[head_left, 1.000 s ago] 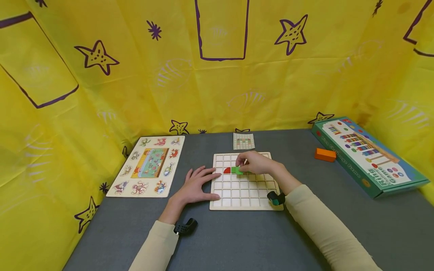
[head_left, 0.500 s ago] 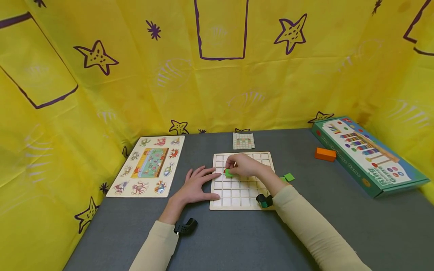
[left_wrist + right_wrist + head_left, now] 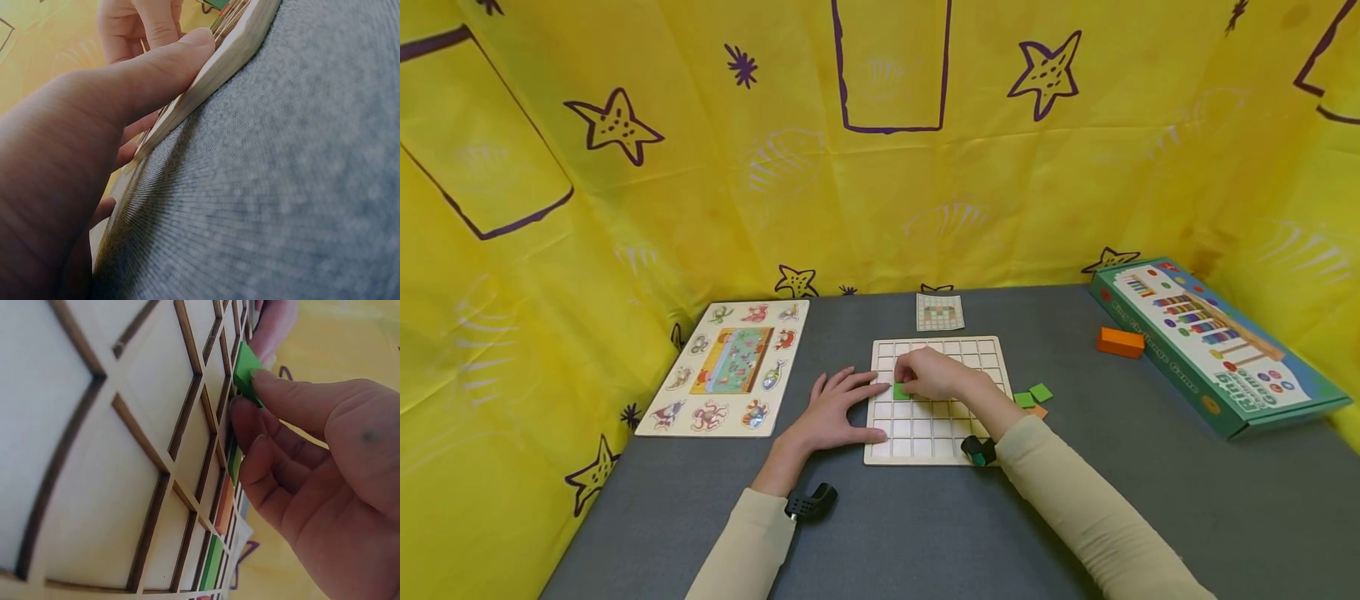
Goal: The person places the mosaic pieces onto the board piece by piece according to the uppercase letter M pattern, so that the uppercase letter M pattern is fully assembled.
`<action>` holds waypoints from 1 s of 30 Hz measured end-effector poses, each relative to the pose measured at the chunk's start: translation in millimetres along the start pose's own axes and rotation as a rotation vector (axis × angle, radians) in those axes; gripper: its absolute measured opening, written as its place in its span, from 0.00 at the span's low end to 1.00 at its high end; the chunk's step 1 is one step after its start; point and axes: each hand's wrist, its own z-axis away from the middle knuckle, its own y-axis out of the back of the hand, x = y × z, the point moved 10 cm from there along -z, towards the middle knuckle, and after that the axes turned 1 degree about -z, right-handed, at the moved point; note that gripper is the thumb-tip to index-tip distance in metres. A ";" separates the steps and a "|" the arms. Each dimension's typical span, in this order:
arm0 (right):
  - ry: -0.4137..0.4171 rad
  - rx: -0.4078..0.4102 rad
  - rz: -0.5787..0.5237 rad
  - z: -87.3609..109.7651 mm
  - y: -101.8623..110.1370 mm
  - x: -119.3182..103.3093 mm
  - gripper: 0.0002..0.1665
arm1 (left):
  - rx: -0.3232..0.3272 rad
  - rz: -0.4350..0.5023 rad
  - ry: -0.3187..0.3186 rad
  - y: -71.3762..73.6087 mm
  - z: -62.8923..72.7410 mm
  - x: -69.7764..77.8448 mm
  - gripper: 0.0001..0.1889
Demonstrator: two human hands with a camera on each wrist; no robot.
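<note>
A pale wooden grid board (image 3: pixel 922 448) lies on the dark table. My right hand (image 3: pixel 934 375) pinches a green square tile (image 3: pixel 247 370) between thumb and index finger, tilted over a cell near the board's left side. Further along the board, an orange tile (image 3: pixel 224 506) and another green tile (image 3: pixel 212 562) sit in cells, seen in the right wrist view. The right hand hides part of the upper rows in the head view. My left hand (image 3: pixel 838 415) has its fingers spread, with the thumb (image 3: pixel 169 72) and fingertips resting on the board's left edge.
A small pattern card (image 3: pixel 940 313) lies behind the board. Loose green tiles (image 3: pixel 1041 392) and an orange piece (image 3: pixel 1037 412) lie to its right. An orange block (image 3: pixel 1120 342) and a green game box (image 3: pixel 1217 350) are farther right. An animal puzzle board (image 3: pixel 782 375) lies left.
My right hand has moved left across the board with a green tile, ending slightly nearer me. Loose tiles right of the board have come into view. The left hand has stayed still.
</note>
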 end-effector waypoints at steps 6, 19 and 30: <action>-0.008 0.002 -0.030 2.9 2.6 2.1 0.03 | -0.005 -0.001 0.002 -0.1 -0.2 0.2 0.42; -0.034 0.049 -0.135 29.8 28.0 15.7 0.08 | -0.003 0.001 0.005 -0.2 -0.1 0.3 0.43; -0.041 0.064 -0.213 66.0 43.8 43.2 0.10 | 0.008 0.004 -0.016 0.0 1.2 1.3 0.43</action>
